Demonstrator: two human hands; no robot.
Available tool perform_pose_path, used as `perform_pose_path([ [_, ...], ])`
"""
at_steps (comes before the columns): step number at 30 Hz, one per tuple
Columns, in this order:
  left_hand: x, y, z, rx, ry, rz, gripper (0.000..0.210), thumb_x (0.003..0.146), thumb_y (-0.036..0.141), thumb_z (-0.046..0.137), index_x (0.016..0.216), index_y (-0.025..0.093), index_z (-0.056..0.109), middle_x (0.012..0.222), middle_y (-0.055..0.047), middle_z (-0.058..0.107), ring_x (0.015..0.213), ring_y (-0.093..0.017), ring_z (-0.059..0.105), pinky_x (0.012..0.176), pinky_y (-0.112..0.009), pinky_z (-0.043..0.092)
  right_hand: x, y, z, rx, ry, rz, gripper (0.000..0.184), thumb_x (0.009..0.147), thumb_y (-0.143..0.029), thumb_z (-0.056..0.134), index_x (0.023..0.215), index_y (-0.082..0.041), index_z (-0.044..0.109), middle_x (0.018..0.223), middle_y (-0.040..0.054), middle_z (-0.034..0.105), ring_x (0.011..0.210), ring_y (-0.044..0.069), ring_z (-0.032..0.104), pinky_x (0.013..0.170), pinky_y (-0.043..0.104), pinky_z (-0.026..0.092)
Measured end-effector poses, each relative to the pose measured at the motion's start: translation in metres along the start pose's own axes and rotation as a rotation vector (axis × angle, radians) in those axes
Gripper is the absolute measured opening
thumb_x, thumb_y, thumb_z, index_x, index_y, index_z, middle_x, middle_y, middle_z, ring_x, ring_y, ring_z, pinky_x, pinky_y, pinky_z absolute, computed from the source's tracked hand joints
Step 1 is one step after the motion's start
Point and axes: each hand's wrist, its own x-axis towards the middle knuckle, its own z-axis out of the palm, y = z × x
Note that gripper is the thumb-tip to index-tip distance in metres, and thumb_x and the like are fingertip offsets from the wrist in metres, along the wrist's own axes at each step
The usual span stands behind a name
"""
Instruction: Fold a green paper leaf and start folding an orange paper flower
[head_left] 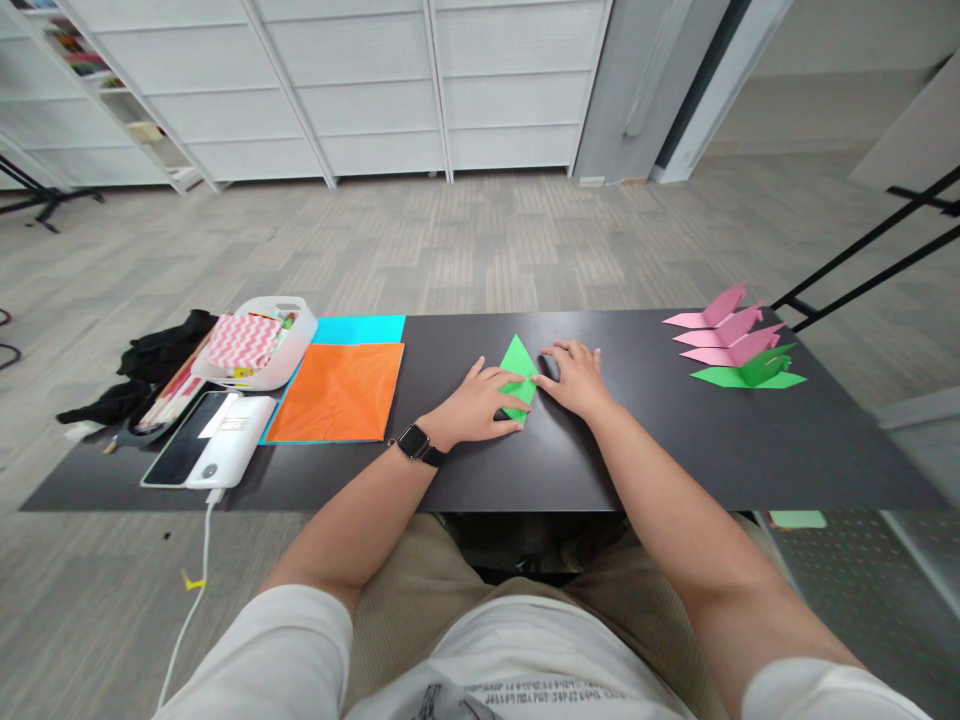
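A green folded paper (pixel 517 356), kite-shaped with a point at the far end, lies flat on the dark table (pixel 480 480) in front of me. Across its left and near part rests my left hand (pixel 478 405), open, its fingers spread over the paper. My right hand (pixel 576 380) is at the paper's right edge, with the thumb side touching it. Its other fingers are stretched out and bent onto the tabletop. Both hands cover parts of the folds.
Left of my hands are orange paper sheets (pixel 337 395) over blue paper (pixel 364 330), a white basket (pixel 304 335), a phone (pixel 178 440) and a corded white power bank (pixel 232 440). Several pink folded paper birds (pixel 720 310) and a green one (pixel 750 376) stand at the right.
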Motion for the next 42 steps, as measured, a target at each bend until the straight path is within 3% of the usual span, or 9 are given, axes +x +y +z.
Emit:
perform_pose_path([
  [5,-0.002,-0.002,-0.005,-0.024,-0.005,0.046,0.019,0.095,0.044,0.08,0.111,0.038,0.086,0.151,-0.004,0.063,0.144,-0.031,0.053,0.135,-0.063,0.023,0.0,-0.004,-0.004,0.0,0.009,-0.016,0.044,0.094,-0.047,0.072,0.133,-0.029,0.068,0.144,0.0154,0.061,0.139,0.041,0.053,0.124,0.078,0.025],
  [8,-0.003,-0.004,-0.004,-0.037,0.006,0.057,0.018,0.097,0.044,0.078,0.111,0.037,0.086,0.143,-0.005,0.066,0.137,-0.029,0.058,0.133,-0.059,0.028,0.0,-0.008,-0.011,0.014,0.031,-0.104,0.035,0.093,-0.04,0.074,0.125,-0.025,0.071,0.129,0.0142,0.067,0.127,0.037,0.059,0.119,0.064,0.039],
  [11,-0.002,-0.005,-0.001,-0.067,0.026,0.086,0.016,0.098,0.043,0.076,0.11,0.037,0.086,0.138,-0.004,0.069,0.132,-0.028,0.061,0.129,-0.055,0.033,-0.001,-0.013,-0.015,0.054,-0.006,-0.255,0.02,0.095,-0.032,0.071,0.112,-0.023,0.075,0.115,0.0113,0.07,0.114,0.032,0.063,0.104,0.049,0.048],
  [16,0.0,-0.018,-0.005,-0.15,0.108,0.08,0.021,0.106,0.035,0.064,0.113,0.031,0.083,0.125,-0.005,0.075,0.118,-0.023,0.068,0.115,-0.044,0.047,-0.003,-0.017,-0.011,0.087,-0.089,-0.357,0.01,0.097,-0.03,0.074,0.105,-0.027,0.079,0.109,0.0068,0.073,0.108,0.029,0.064,0.097,0.045,0.045],
  [19,-0.003,-0.036,-0.009,-0.143,0.264,-0.061,0.021,0.105,0.029,0.061,0.11,0.024,0.081,0.114,-0.006,0.077,0.109,-0.023,0.069,0.105,-0.041,0.051,-0.002,-0.013,-0.009,0.101,-0.094,-0.36,0.012,0.099,-0.032,0.073,0.108,-0.03,0.081,0.112,0.0069,0.074,0.109,0.029,0.063,0.096,0.046,0.043],
  [21,-0.006,-0.048,-0.011,-0.114,0.306,-0.158,0.018,0.103,0.027,0.063,0.106,0.023,0.08,0.108,-0.006,0.078,0.104,-0.023,0.07,0.101,-0.041,0.052,-0.001,-0.01,-0.008,0.108,-0.092,-0.354,0.012,0.1,-0.032,0.073,0.108,-0.03,0.081,0.113,0.0072,0.073,0.109,0.029,0.063,0.095,0.046,0.043],
  [25,-0.01,-0.063,-0.007,-0.069,0.262,-0.204,0.018,0.099,0.02,0.063,0.102,0.024,0.081,0.105,-0.005,0.079,0.102,-0.022,0.071,0.098,-0.039,0.053,0.001,-0.006,-0.007,0.104,-0.084,-0.338,0.014,0.099,-0.029,0.073,0.11,-0.03,0.083,0.113,0.0075,0.073,0.109,0.029,0.063,0.094,0.045,0.042],
  [30,-0.007,-0.06,-0.003,-0.036,0.195,-0.185,0.018,0.097,0.02,0.068,0.105,0.027,0.083,0.11,-0.004,0.079,0.103,-0.022,0.071,0.098,-0.039,0.053,0.001,-0.005,-0.005,0.108,-0.072,-0.33,0.015,0.099,-0.028,0.074,0.11,-0.031,0.083,0.113,0.0071,0.074,0.109,0.029,0.064,0.095,0.045,0.042],
  [42,-0.005,-0.055,-0.002,-0.162,0.255,-0.072,0.014,0.102,0.026,0.068,0.11,0.025,0.08,0.115,-0.005,0.078,0.11,-0.023,0.071,0.104,-0.042,0.054,0.002,-0.003,-0.007,0.127,-0.094,-0.385,0.016,0.098,-0.029,0.075,0.111,-0.033,0.084,0.112,0.0066,0.074,0.108,0.028,0.065,0.096,0.046,0.043],
])
